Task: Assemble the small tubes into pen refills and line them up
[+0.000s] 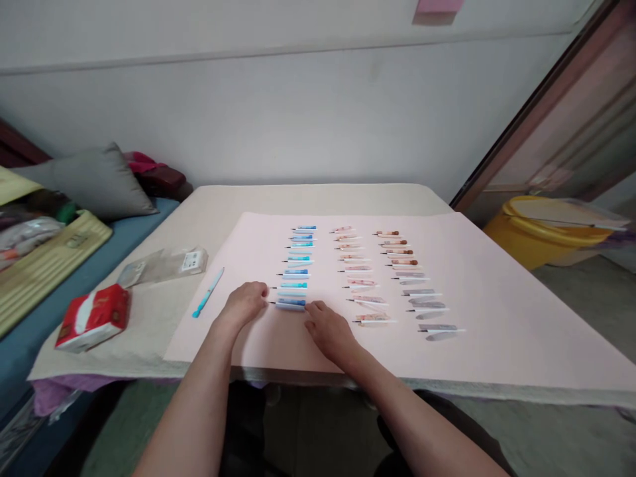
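A column of disassembled blue pens lies on a pink sheet (318, 351), each a blue-printed barrel beside a thin white refill with a dark tip. At the nearest set, my left hand (246, 301) rests with bent fingers by the refill tip. My right hand (330, 331) is at the other end, its fingertips at the right end of the blue pen barrel (291, 302); fingers and thumb are slightly apart. Neither hand visibly lifts anything. An assembled-looking light-blue pen (209, 293) lies slanted to the left of my left hand.
Columns of pink pen parts (362, 283), and brown and grey pen parts (437, 328), lie to the right. A clear plastic bag (171, 264) and a red tissue pack (94, 318) are at the left. A yellow bin (517, 232) stands off the table's right side.
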Available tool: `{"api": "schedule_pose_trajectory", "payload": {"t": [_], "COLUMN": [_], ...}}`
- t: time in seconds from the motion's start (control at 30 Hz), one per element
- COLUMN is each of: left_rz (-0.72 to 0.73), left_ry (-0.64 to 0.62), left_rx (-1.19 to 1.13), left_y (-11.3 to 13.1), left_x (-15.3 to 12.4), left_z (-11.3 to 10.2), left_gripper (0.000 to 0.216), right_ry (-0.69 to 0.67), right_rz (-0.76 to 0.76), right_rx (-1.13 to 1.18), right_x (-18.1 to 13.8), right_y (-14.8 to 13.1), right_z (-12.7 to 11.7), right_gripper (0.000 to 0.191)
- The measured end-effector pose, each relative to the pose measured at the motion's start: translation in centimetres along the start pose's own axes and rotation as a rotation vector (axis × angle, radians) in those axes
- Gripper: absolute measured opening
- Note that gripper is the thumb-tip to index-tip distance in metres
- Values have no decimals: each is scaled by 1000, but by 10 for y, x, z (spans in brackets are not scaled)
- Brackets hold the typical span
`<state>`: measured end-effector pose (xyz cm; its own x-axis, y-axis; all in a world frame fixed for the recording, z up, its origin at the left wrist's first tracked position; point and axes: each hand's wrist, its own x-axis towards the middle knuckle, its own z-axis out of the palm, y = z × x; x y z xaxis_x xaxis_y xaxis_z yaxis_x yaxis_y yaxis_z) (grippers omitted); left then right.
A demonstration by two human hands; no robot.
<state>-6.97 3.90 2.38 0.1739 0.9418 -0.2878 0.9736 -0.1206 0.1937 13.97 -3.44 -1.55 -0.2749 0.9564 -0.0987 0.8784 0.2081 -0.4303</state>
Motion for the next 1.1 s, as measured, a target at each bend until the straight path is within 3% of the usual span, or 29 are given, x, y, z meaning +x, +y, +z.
{"api": "schedule_pose_trajectory", "payload": {"t": [0.3, 0.5, 1.1], "left_rz": [42, 54, 105], "left_ry": [6, -7, 9], "left_rx": [-3, -6, -7], "left_y": [10, 8, 10], "left_x": [8, 17, 22], "left_z": [9, 18, 29], "left_gripper": [14, 29, 11], "right_ry": [0, -2, -60], "right_rz": [17, 8, -42], "right_rx": [-55, -88, -106], "right_x": [1, 4, 3], "right_y": [-3, -3, -5], "right_z": [-2, 2, 3], "right_gripper": [34, 39, 40]}}
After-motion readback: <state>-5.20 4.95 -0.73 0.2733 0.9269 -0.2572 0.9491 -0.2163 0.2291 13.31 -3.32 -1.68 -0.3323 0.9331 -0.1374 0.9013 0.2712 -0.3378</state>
